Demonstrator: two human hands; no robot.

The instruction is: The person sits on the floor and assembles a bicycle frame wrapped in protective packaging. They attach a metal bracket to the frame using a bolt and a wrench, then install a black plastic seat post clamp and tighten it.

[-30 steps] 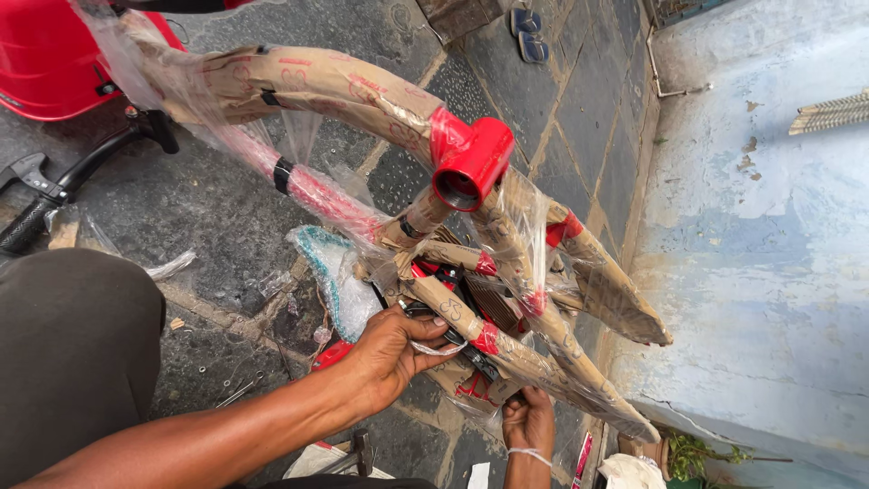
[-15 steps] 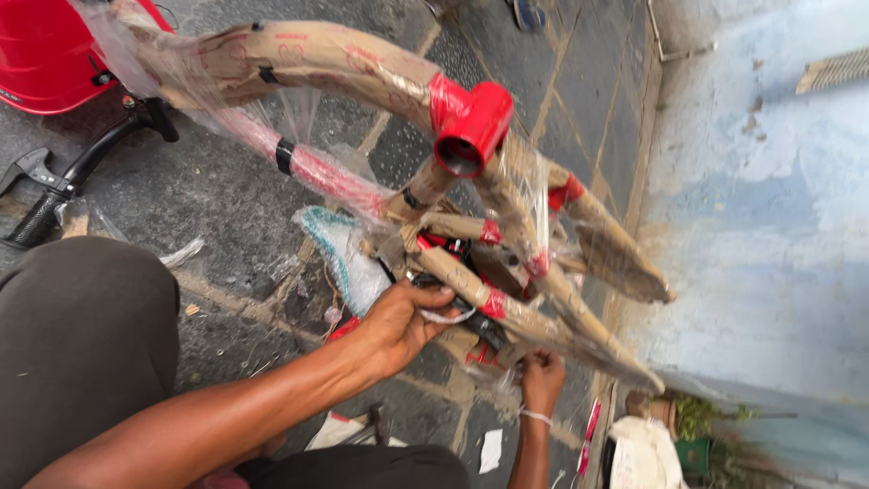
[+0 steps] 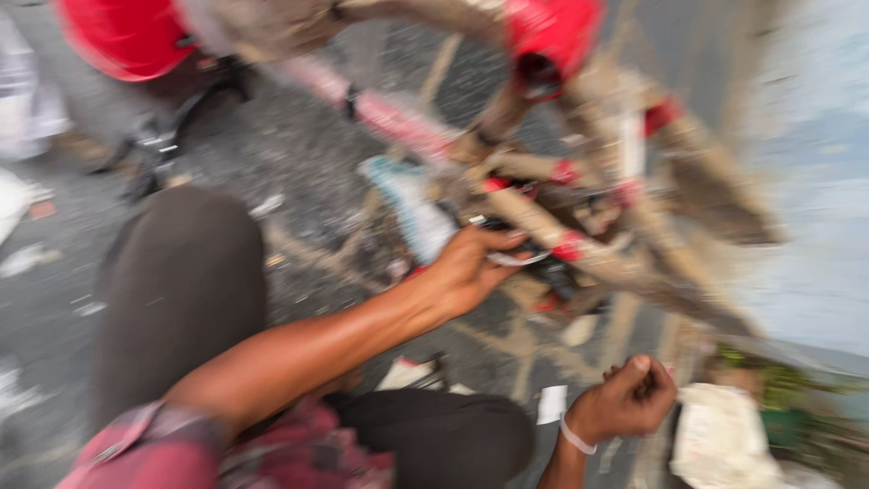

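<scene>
A red bicycle frame [image 3: 579, 249], wrapped in brown paper and clear plastic, lies on the stone paving ahead of me; the whole view is motion-blurred. My left hand [image 3: 471, 267] reaches forward and its fingers pinch the wrapping on one of the middle tubes, beside a thin pale strip [image 3: 518, 260]. My right hand [image 3: 629, 394], with a white band at the wrist, is curled into a fist low on the right, apart from the frame. I cannot tell whether anything small is inside it. My dark-trousered knee [image 3: 181, 290] rises on the left.
A red plastic object [image 3: 127, 36] sits at the top left, with black metal parts [image 3: 158, 145] below it. A pale blue wall [image 3: 815, 226] runs along the right. Scraps of paper and white wrapping [image 3: 720, 435] lie on the paving near my right hand.
The camera has swung and the picture has blurred. My right hand has come off the frame's lower end and drawn back into a fist. My left hand stays on the middle tubes.
</scene>
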